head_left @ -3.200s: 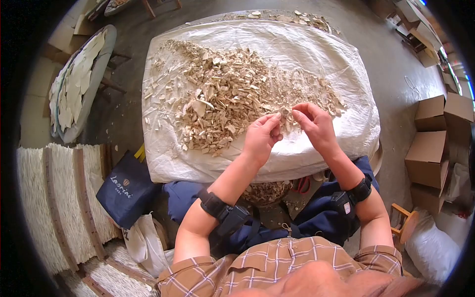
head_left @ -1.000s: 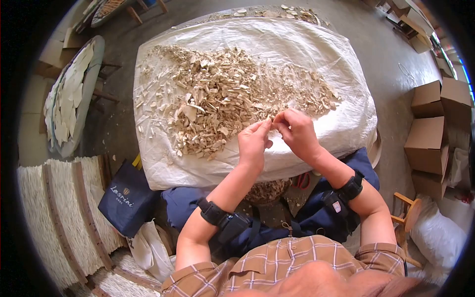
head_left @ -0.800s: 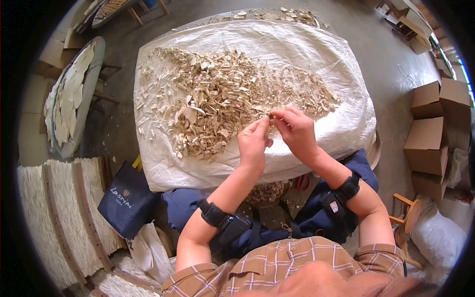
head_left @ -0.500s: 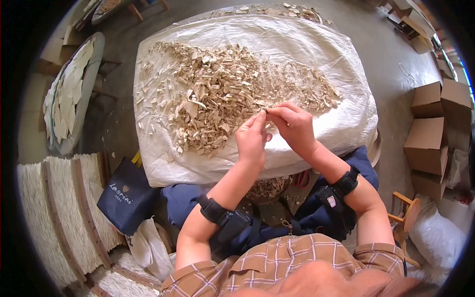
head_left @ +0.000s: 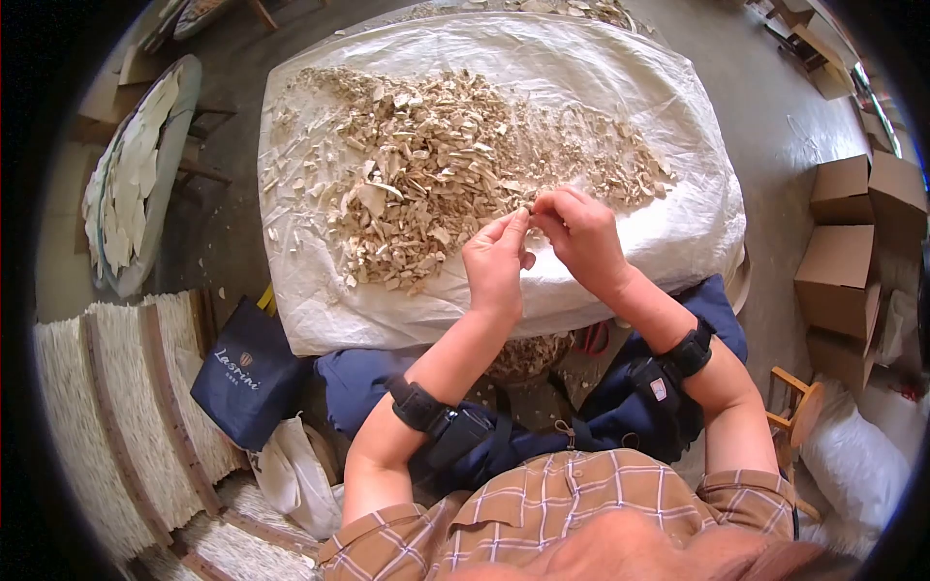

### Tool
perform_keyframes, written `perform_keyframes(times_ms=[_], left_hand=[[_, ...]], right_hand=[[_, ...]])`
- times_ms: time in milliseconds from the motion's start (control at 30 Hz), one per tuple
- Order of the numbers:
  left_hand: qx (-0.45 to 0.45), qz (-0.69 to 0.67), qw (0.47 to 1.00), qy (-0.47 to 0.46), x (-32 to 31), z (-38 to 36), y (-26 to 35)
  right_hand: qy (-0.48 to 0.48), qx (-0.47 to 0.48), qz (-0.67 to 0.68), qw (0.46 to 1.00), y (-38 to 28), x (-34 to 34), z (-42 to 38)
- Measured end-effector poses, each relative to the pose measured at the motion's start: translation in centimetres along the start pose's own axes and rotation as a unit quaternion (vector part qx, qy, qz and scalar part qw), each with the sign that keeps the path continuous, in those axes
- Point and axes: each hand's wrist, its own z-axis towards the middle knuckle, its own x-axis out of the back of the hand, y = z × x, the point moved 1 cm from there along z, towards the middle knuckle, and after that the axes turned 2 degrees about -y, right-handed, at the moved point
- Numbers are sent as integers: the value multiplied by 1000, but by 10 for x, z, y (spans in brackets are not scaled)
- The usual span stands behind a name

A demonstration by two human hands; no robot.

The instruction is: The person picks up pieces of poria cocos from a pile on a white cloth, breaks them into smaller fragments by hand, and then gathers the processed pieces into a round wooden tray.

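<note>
A heap of pale tan dried pieces (head_left: 426, 165) lies on a white cloth (head_left: 620, 82) spread over a table. At the heap's near edge my left hand (head_left: 496, 259) is closed, with thumb and fingertips pinched together. My right hand (head_left: 581, 237) is closed too, its fingertips almost meeting those of the left. A tiny dark bit shows between the fingertips, too small to name. Finer crumbs (head_left: 610, 155) spread to the right of the heap, beyond my right hand.
A container of dark pieces (head_left: 528, 358) sits below the table's near edge, beside red handles (head_left: 593, 337). At left are a navy bag (head_left: 242, 373) and a round board with pale sheets (head_left: 136, 184). Cardboard boxes (head_left: 838, 261) and a wooden stool (head_left: 806, 412) stand right.
My right hand has moved slightly up and its fingertips have shifted a little away from the left ones. The whole view has shifted slightly.
</note>
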Motion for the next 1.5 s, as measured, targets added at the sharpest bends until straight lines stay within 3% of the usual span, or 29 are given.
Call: perform_keyframes(times_ms=[200,300,467,1033,1300,1367,1500], left_hand=[[11,-41,998,-43,0,4,2],[20,-69,997,-43,-1,5,4],[27,-103,993,-42,3,6,3],[-18,-35,999,-22,-1,5,0],[47,-70,994,-75,6,15,1],[57,-69,993,-81,6,15,3],[77,-78,989,-100,6,14,3]], right_hand=[[28,10,-2,1000,-3,-3,-2],[54,-46,38,997,-4,-5,0],[66,52,-14,996,-2,-8,-1],[7,25,-29,999,-2,-3,0],[7,40,-2,999,1,-1,-1],[-33,-123,103,987,2,0,-2],[-40,-185,154,970,6,0,-2]])
